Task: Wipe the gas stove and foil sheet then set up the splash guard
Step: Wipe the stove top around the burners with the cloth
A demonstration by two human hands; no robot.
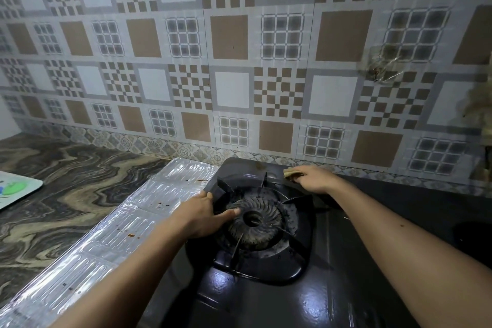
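Up behind everything, the tiled wall (239,42) is glossy ceramic in brown, grey and white squares and checker patterns, with a bright lamp glare near the top and a grimy smear of clear film stuck on at the right. Below it runs the countertop (66,194), polished stone with swirling grey, black and cream veins. On that sits the gas stove (332,287), black and shiny enough to throw back light in wet-looking patches toward the near edge, its back corner close against the wall. I can read no brand or lettering on it. Just beside the stove on the left lies the foil sheet (111,234), silvery, embossed with rounded oblong ridges, creased, and dotted with small brown grease specks. A black pan support (290,242) with upright prongs rings the burner (253,221), a round, dark, sooty cap with radial fins and a hole at its centre. The left hand (205,216) rests at the stove's left edge, fingers curled round a prong of the support and thumb stretched toward the burner. The right hand (316,178) lies flat at the stove's back edge, pressing a folded yellowish cloth (290,173) down on the black surface; only a corner of the cloth shows past the fingers. Far left, a pale tray (16,189) with green and blue print pokes into view.
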